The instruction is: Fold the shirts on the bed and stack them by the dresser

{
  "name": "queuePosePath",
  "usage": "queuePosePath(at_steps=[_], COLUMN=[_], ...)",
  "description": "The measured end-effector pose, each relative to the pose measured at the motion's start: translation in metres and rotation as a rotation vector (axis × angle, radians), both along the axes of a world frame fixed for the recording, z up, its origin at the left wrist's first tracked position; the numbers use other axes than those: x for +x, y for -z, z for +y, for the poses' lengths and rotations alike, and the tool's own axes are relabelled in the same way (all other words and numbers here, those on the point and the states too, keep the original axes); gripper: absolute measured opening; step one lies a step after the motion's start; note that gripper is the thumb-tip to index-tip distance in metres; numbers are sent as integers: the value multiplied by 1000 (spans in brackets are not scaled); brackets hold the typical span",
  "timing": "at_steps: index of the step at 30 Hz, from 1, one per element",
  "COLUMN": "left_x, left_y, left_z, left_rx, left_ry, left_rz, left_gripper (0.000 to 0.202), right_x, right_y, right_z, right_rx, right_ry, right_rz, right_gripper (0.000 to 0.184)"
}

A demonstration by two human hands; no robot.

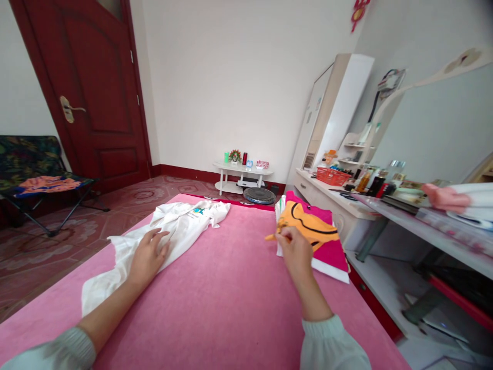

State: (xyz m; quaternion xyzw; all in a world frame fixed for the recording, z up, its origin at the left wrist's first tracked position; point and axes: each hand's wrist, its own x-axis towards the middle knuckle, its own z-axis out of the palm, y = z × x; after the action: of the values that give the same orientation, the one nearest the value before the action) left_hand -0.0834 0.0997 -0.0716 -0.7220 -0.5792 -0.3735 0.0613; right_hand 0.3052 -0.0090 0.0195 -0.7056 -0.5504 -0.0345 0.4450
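Observation:
A white T-shirt (181, 226) with a small coloured print lies crumpled along the left side of the pink bed cover (231, 288). Over it rests my left hand (149, 254), palm down with its fingers apart, seemingly touching the cloth. On the right, my right hand (296, 249) pinches the edge of an orange garment with black trim (308, 223); a bit of orange cloth sticks out beyond the fingers. This garment lies on a stack of folded clothes (333, 262), magenta on top with white below.
A dressing table (335, 198) with bottles, a red basket (332, 176) and a mirror stands close on the right. Beyond the bed is a small white table (223, 167). A folding chair (38, 174) with orange cloth stands left, by the dark red door (92, 77).

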Motion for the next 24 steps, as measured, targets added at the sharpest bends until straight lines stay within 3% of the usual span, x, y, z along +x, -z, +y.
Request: queuePosePath(at_steps=[4, 6, 9, 12, 15, 18, 21, 24], left_x=[52, 79, 109, 125, 135, 141, 128, 83], left_y=[-31, -46, -61, -62, -58, -56, -53, -41], left_z=[-34, -55, -81, -100, -114, -116, -94, -50], left_rx=[42, -46, -254, -400, -457, -495, -449, -285], left_ry=[267, 465, 761, 930, 923, 889, 704, 320], left_rz=[-227, -288, -310, -254, -72, -74, -494, -937], left_gripper=[36, 35, 34, 34, 38, 23, 17, 28], right_x=[-103, -131, -124, -79, -29, 7, 18, 8], right_y=[12, 18, 8, -8, -5, 15, 29, 33], right_z=[-23, -36, -43, -27, -6, 5, 8, 12], right_rx=[-306, -358, -370, -288, -222, -263, -282, -228], right_ry=[-657, -877, -915, -684, -334, -236, -292, -321], right_rz=[-207, -332, -265, -90, -88, -28, 62, 107], right_gripper=[3, 15, 19, 15, 15, 17, 11, 9])
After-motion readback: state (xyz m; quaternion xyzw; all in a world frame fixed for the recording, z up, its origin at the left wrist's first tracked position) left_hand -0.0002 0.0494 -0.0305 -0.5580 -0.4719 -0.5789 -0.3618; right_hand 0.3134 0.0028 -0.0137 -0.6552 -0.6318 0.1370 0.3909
